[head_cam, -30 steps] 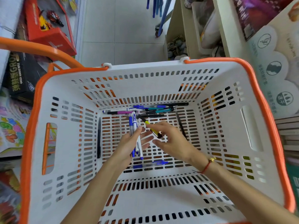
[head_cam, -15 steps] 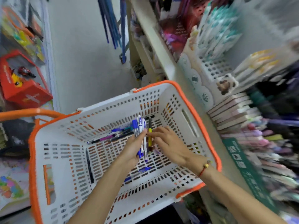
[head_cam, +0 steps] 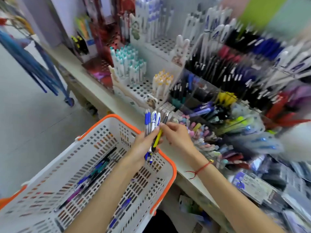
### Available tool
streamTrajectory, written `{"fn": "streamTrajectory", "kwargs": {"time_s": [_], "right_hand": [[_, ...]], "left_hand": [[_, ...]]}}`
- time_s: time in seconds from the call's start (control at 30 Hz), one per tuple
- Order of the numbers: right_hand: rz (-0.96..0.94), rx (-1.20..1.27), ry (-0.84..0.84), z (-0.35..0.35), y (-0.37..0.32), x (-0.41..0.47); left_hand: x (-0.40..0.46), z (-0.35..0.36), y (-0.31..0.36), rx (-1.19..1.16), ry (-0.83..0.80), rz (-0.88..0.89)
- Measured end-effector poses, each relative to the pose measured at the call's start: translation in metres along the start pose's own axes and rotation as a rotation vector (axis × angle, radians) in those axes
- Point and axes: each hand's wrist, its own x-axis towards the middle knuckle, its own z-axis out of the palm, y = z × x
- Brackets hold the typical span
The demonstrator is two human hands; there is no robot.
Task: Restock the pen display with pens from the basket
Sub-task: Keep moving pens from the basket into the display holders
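Gripping a fan of pens point(head_cam: 152, 126) upright at the centre of the head view, the left hand point(head_cam: 143, 145) is curling round their lower barrels, blue-and-white ones plus a yellow-and-black one. The right hand point(head_cam: 178, 137) is coming in from three o'clock, its fingertips point(head_cam: 162, 126) pinching the yellow-and-black pen near the top of the bunch, as if picking one out. The basket point(head_cam: 168, 158), white with an orange rim, is sitting down at seven o'clock, and several loose pens point(head_cam: 94, 174) are lying on its floor. The pen display point(head_cam: 210, 91) is filling the frame from twelve to three o'clock, blurred, with open holes showing in the white racks. I'd judge nothing from this handful is slotted yet: sorting is under way, placing and the basket's remainder are left.
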Motion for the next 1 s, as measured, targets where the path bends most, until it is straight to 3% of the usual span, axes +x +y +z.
{"fn": "streamTrajectory", "kwargs": {"time_s": [0.23,0.4,0.63,0.77,0.93,1.0], "right_hand": [[-0.008,0.061,0.227,-0.041,-0.011,-0.016],[-0.254,0.192,0.482,-0.081,-0.033,-0.031],[-0.630,0.037,0.929,-0.139,-0.067,-0.025],[-0.598,-0.288,0.929,-0.158,-0.069,-0.010],[-0.400,-0.542,0.743,-0.179,-0.084,-0.002],[-0.305,-0.754,0.683,-0.185,-0.090,-0.001]], "left_hand": [[0.005,0.030,0.008,0.119,-0.100,0.057],[0.009,0.057,0.025,0.130,-0.104,0.070],[0.013,0.087,0.044,0.112,-0.212,0.092],[0.015,0.094,0.049,0.071,-0.283,0.073],[0.016,0.094,0.049,0.027,-0.315,0.033],[0.015,0.093,0.049,0.027,-0.344,0.022]]}}
